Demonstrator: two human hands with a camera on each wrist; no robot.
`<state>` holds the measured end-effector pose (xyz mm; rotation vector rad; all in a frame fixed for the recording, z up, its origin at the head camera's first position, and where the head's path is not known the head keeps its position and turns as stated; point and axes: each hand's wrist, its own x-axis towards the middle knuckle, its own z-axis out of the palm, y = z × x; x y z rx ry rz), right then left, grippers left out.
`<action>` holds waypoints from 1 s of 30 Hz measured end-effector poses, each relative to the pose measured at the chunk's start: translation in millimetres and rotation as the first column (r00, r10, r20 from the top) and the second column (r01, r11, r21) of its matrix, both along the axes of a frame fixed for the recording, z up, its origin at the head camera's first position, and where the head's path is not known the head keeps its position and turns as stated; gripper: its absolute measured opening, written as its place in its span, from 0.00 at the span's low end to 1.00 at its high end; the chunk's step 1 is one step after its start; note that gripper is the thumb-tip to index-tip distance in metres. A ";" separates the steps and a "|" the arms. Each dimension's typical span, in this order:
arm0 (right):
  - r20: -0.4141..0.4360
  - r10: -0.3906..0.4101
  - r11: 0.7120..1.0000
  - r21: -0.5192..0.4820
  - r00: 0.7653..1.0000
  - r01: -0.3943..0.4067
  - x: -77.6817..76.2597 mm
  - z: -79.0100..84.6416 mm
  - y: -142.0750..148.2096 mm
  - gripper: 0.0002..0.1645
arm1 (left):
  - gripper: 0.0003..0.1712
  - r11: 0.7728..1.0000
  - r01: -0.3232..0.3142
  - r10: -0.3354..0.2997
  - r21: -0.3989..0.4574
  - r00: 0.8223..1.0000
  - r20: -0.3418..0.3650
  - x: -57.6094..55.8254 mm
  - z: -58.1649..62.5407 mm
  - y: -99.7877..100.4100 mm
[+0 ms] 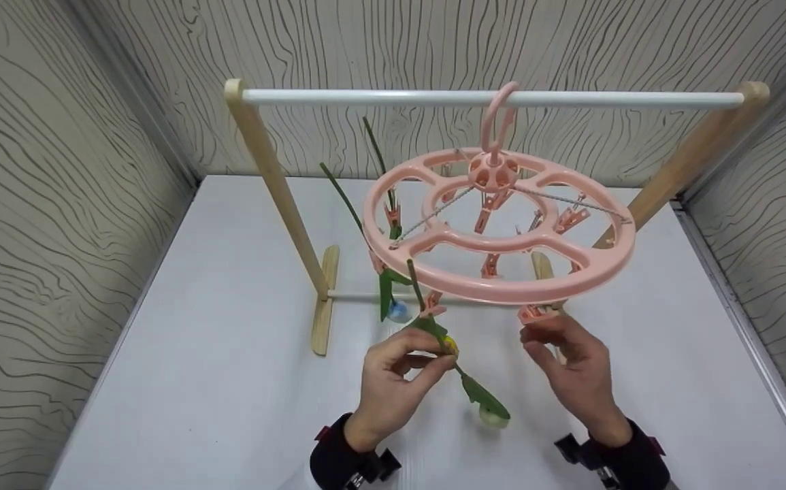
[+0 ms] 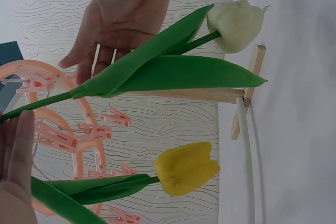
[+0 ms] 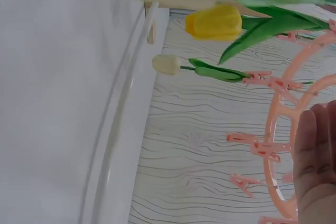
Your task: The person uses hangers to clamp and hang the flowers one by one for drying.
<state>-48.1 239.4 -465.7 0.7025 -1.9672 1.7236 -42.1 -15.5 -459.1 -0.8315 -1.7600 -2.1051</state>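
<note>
My left hand (image 1: 396, 378) pinches the green stem of a white tulip (image 2: 236, 26) between thumb and fingers; the bloom hangs down in the head view. Behind it is a yellow tulip (image 2: 186, 169), held by a pink clothespin (image 1: 431, 304) on the round pink hanger (image 1: 501, 292). My right hand (image 1: 573, 364) is raised under the hanger's front right, loosely bent, fingertips right at another pink clothespin (image 1: 535, 314). In the right wrist view its fingers (image 3: 307, 135) look nearly straight beside the ring.
A wooden stand (image 1: 273, 184) with a white bar (image 1: 365, 98) carries the hanger by its hook. A blue tulip (image 1: 399, 312) hangs at the left, and a cream tulip (image 3: 167, 64) is also clipped. Several bare clothespins dangle around the rings, above the white tabletop (image 1: 229, 408).
</note>
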 end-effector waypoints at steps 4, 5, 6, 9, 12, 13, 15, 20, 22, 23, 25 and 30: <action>-0.064 0.034 0.998 -0.041 0.997 -0.037 -9.9 15.5 11.6 0.19 | 0.06 1.000 0.007 -0.007 -0.005 1.000 0.016 0.9 0.7 -0.6; -0.080 0.051 0.997 -0.049 0.995 -0.055 -12.3 19.1 13.3 0.20 | 0.07 1.000 0.009 -0.009 -0.006 1.000 0.021 1.3 1.0 -0.6; -0.092 0.063 0.996 -0.053 0.994 -0.068 -14.6 22.7 14.6 0.21 | 0.07 1.000 0.011 -0.010 -0.008 1.000 0.025 1.6 1.4 -0.6; -0.114 0.102 0.992 -0.069 0.988 -0.110 -20.1 32.0 15.7 0.24 | 0.07 1.000 0.012 -0.012 -0.016 0.999 0.034 2.5 2.4 -0.7; -0.109 0.137 0.987 -0.072 0.985 -0.145 -24.5 41.0 14.4 0.26 | 0.07 1.000 0.014 -0.014 -0.021 1.000 0.026 2.2 2.1 -0.8; -0.105 0.150 0.985 -0.071 0.983 -0.158 -25.8 44.1 13.7 0.27 | 0.07 1.000 0.015 -0.014 -0.021 1.000 0.022 2.0 1.7 -0.8; -0.098 0.182 0.980 -0.067 0.978 -0.189 -28.7 50.1 11.6 0.29 | 0.07 1.000 0.016 -0.016 -0.021 1.000 0.014 1.3 1.1 -0.9; -0.072 0.239 0.967 -0.066 0.968 -0.244 -34.0 61.3 7.3 0.30 | 0.06 1.000 0.018 -0.018 -0.016 1.000 -0.001 -0.1 0.1 -0.7; -0.067 0.253 0.964 -0.070 0.965 -0.257 -34.7 63.1 6.3 0.29 | 0.06 1.000 0.020 -0.020 -0.015 1.000 0.000 -0.2 0.4 -0.6; -0.065 0.252 0.964 -0.071 0.965 -0.257 -34.6 63.6 5.8 0.29 | 0.07 1.000 0.022 -0.022 -0.015 1.000 0.003 -0.2 0.7 -0.7; -0.068 0.252 0.963 -0.077 0.965 -0.257 -34.2 63.8 4.8 0.29 | 0.07 1.000 0.019 -0.019 -0.019 1.000 -0.001 -0.1 1.1 -1.0; -0.073 0.252 0.961 -0.095 0.965 -0.258 -31.7 62.5 2.3 0.31 | 0.07 1.000 0.006 -0.006 -0.024 1.000 -0.005 -0.5 3.9 -2.5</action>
